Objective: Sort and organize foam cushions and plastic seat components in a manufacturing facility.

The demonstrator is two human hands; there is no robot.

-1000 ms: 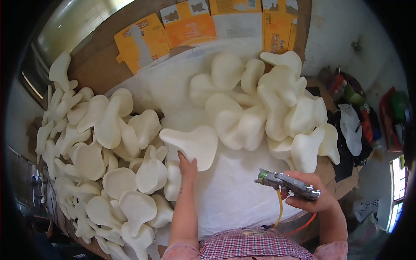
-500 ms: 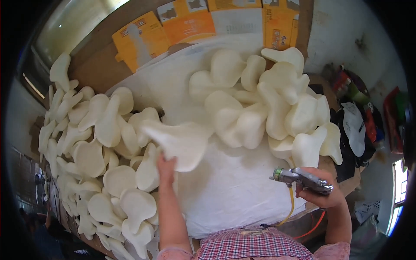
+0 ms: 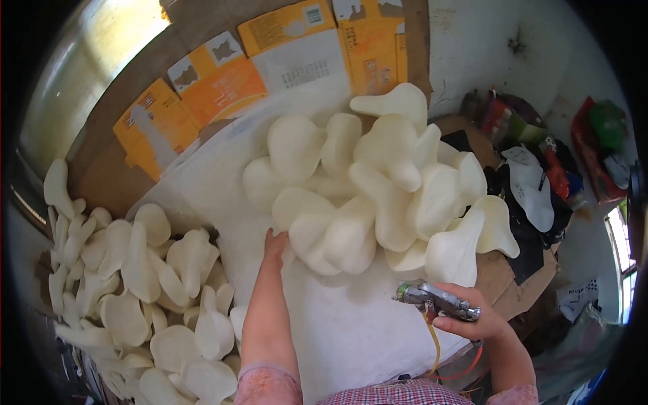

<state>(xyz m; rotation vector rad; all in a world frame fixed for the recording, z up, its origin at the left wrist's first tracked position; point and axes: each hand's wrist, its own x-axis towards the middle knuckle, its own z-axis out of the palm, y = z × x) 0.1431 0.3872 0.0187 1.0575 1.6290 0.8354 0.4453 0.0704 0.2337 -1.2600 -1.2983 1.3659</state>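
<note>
My left hand [image 3: 275, 246] reaches to the left edge of the right-hand heap, fingers apart and stretched forward beside a pale cream moulded foam piece [image 3: 312, 237]. Whether the fingertips touch it is hard to see. My right hand [image 3: 478, 316] is closed around a metal spray gun [image 3: 440, 301] with a green ring near its nozzle, which points left. A yellow hose [image 3: 433, 345] hangs from the gun. Several similar rounded, saddle-like foam pieces [image 3: 390, 142] lie heaped on a white sheet [image 3: 314, 337].
A second large pile of foam pieces [image 3: 128, 320] fills the left side. Flattened orange cartons [image 3: 223, 91] and brown cardboard line the back. Black cloth [image 3: 526, 256] and a pale flat template [image 3: 530, 189] lie at the right. An orange hose [image 3: 469, 364] runs near my body.
My view has turned right. My left hand has moved from beside the left pile to the right-hand heap; the foam piece it held no longer shows in it. My right hand still holds the spray gun.
</note>
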